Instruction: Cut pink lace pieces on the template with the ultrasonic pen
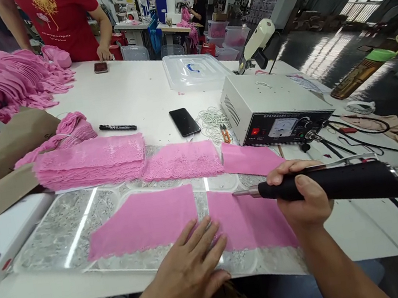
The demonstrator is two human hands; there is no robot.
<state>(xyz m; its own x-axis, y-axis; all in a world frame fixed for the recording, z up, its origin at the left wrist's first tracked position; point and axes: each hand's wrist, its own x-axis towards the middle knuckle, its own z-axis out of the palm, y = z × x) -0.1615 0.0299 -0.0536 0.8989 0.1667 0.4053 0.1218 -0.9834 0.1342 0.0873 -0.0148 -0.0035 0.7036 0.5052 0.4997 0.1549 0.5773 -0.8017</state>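
Note:
My right hand (pixel 300 193) grips a black handheld cutting tool (pixel 333 185), held level with its metal tip (pixel 242 193) touching a pink fabric piece (pixel 250 221). My left hand (pixel 194 260) lies flat with fingers spread on the near edge of the pink fabric, where a second pink piece (pixel 143 223) meets the first. Both pieces rest on a clear, scratched plate (pixel 63 226). A cable runs from the tool toward a white control box (pixel 271 107) with a dial and a red light.
A stack of pink lace (pixel 91 161), more lace (pixel 182 161) and a pink piece (pixel 249 158) lie behind the plate. A black phone (pixel 184 121), a marker (pixel 118 127), orange snips (pixel 225 133) and a clear lidded bin (pixel 194 69) sit farther back. A person in red (pixel 61 19) stands opposite.

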